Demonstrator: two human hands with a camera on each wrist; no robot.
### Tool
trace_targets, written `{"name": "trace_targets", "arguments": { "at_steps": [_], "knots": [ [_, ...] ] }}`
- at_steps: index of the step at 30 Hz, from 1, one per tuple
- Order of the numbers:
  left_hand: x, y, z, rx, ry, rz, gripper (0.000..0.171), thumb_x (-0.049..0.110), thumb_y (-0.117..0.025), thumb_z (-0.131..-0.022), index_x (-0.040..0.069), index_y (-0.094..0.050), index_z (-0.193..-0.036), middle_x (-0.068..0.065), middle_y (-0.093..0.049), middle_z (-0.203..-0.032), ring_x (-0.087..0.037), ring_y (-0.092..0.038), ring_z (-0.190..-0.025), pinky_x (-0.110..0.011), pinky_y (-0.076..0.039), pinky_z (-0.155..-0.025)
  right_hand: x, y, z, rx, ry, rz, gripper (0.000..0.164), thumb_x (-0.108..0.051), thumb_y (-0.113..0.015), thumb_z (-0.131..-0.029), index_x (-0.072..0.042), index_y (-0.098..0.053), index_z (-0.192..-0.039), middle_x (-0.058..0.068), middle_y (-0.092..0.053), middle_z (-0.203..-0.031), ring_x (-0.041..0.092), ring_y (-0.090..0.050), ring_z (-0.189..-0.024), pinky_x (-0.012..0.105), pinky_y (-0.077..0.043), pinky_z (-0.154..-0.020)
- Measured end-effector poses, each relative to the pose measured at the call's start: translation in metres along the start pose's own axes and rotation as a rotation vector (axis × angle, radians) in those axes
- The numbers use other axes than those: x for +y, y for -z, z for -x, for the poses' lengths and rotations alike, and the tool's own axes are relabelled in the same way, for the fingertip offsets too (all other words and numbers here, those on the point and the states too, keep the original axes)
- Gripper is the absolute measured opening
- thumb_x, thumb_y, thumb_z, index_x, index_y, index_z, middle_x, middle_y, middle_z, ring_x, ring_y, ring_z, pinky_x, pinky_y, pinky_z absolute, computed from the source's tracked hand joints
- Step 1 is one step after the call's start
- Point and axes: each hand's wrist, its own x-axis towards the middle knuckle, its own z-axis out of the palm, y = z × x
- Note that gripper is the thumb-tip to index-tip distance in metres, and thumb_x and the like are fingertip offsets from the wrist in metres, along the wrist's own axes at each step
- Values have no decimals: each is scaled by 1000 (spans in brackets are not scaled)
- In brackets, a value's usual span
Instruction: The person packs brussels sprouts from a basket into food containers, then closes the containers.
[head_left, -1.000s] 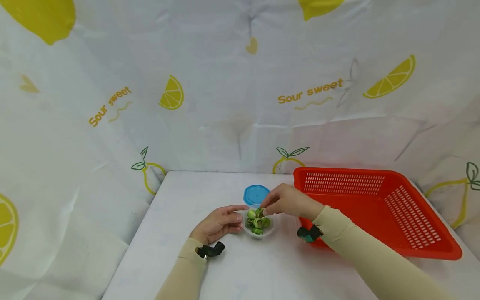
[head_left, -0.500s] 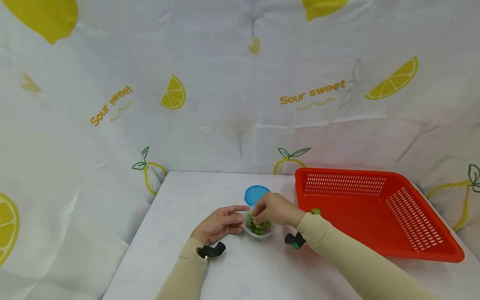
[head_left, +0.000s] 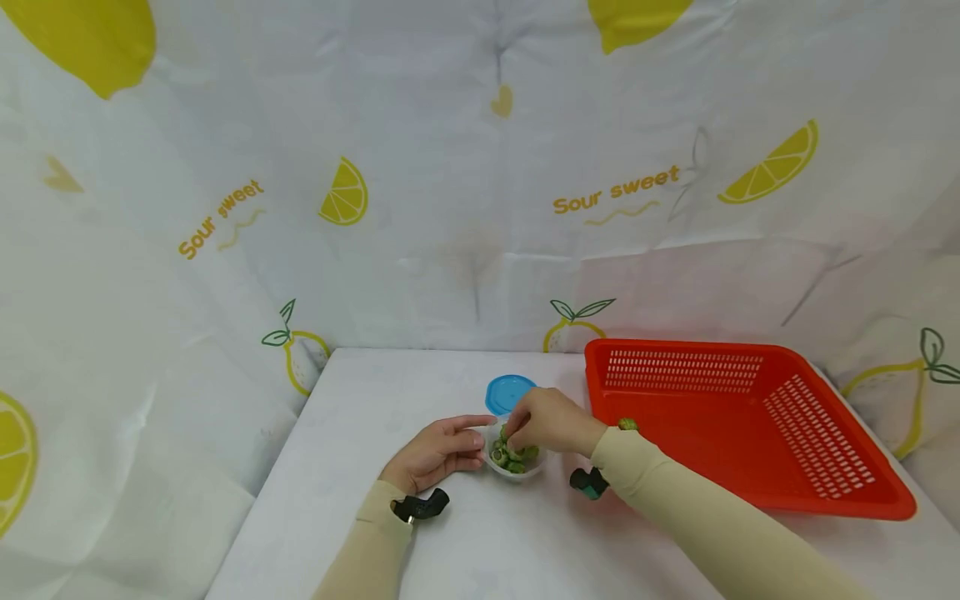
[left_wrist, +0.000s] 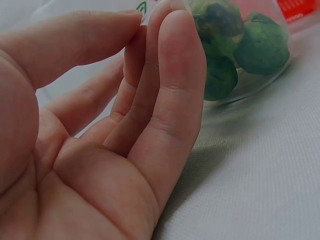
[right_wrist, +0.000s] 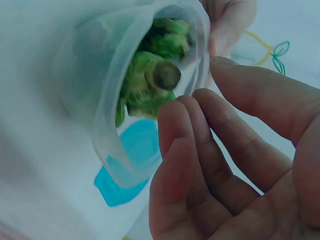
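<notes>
Green Brussels sprouts fill part of a small clear plastic container. My left hand holds the container's left side, index finger along the rim and thumb by the wall. Through that wall, several sprouts show in the left wrist view. My right hand reaches over the opening from the right, bent fingertips down among the sprouts. In the right wrist view its thumb and fingers stand apart at the rim, close to a sprout with a brown cut stem, and nothing shows between them.
A blue lid lies just behind the container on the white table. To the right stands a large red basket; one sprout shows in it beside my right sleeve. A lemon-print cloth hangs behind.
My right hand has moved left and slightly down, deeper over the container, and the sprouts inside have shifted. A sprout in the red basket now shows beside the sleeve. The left hand stays put.
</notes>
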Motion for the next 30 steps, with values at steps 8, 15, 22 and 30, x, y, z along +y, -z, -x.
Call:
{"name": "trace_targets", "arguments": {
  "at_steps": [8, 15, 22, 30],
  "knots": [
    [0, -1, -3, -4, -5, -19, 57, 14, -69, -106, 4, -50, -160, 1, -68, -99, -11, -75, -91, -26, -64, -90, 21, 47, 13, 63, 16, -72, 14, -25, -79, -99, -16, -85, -109, -2, -80, -99, 17, -72, -92, 39, -63, -87],
    [-1, 0, -2, 30, 9, -17, 54, 12, -70, -106, 8, -55, -157, 0, -67, -100, -14, -75, -91, -27, -65, -89, 60, 83, 32, 80, -27, -162, 24, -33, -77, -101, -22, -83, -121, 1, -78, -119, 20, -71, -107, 44, -62, -98],
    [-1, -2, 2, 47, 15, -14, 55, 12, -70, -106, 8, -54, -158, 0, -68, -100, -13, -75, -92, -28, -65, -89, 105, 101, 46, 89, -86, -153, 31, -38, -77, -100, -24, -80, -127, 0, -76, -129, 26, -65, -122, 51, -59, -104],
    [0, -4, 0, 33, 9, -2, 54, 9, -66, -107, 6, -52, -159, 0, -69, -100, -12, -75, -91, -27, -65, -88, 148, 106, 55, 40, -156, -134, 31, -26, -77, -101, -6, -80, -125, 5, -80, -119, 21, -69, -110, 48, -62, -101]
  ]
}}
